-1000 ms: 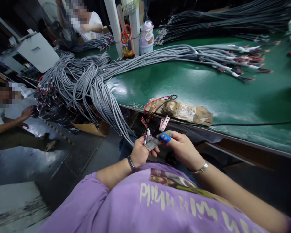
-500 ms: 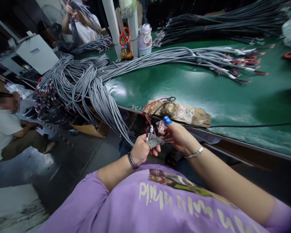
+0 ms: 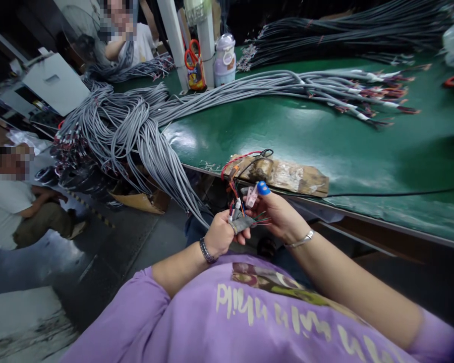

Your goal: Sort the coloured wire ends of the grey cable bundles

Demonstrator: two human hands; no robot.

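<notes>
A: Where are the coloured wires [image 3: 263, 221]?

B: Between both hands, just off the near edge of the green bench [image 3: 268, 126]. They are pinched in the closed fingers of the left hand [image 3: 222, 231], thin ends splayed rightward. A pink clip [image 3: 251, 196] is gripped between thumb and fingers of the right hand [image 3: 282, 214], which is otherwise loosely curled.

A: What could go wrong?

B: Thin strands might be bent if the clip were dragged across them, or mixed if the left grip were loosened. The red lead [image 3: 245, 154] on the wooden board [image 3: 314, 182], being near, could be snagged.

A: And containers?

B: Farther off, orange-handled scissors [image 3: 193, 64] are held in a red-and-yellow holder [image 3: 196, 79]. Beside it, the lilac bottle's [image 3: 225, 60] contents cannot be told; nor can those of the cardboard box [image 3: 147, 201], low on the left.
</notes>
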